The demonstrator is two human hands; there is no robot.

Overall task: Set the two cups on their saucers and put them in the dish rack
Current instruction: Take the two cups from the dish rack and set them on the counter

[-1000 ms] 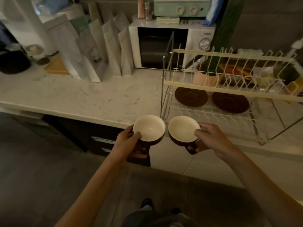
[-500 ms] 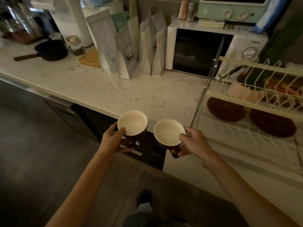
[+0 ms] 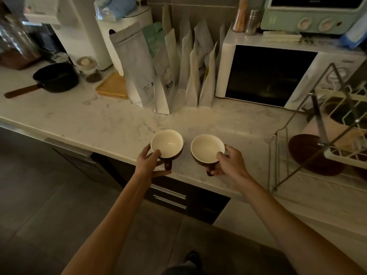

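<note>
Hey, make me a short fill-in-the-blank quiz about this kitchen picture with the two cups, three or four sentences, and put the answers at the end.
1. Each hand holds one cup; the left hand grips the left cup and the right hand grips the right cup, and both cups are ____ inside.
2. The brown saucer lies on the ____ tier of the dish rack.
3. The black saucepan has a ____ handle.
4. The green toaster oven sits on top of the ____.

Answers: empty; lower; wooden; microwave

Dish rack (image 3: 337,124) cut off at right edge.
</note>
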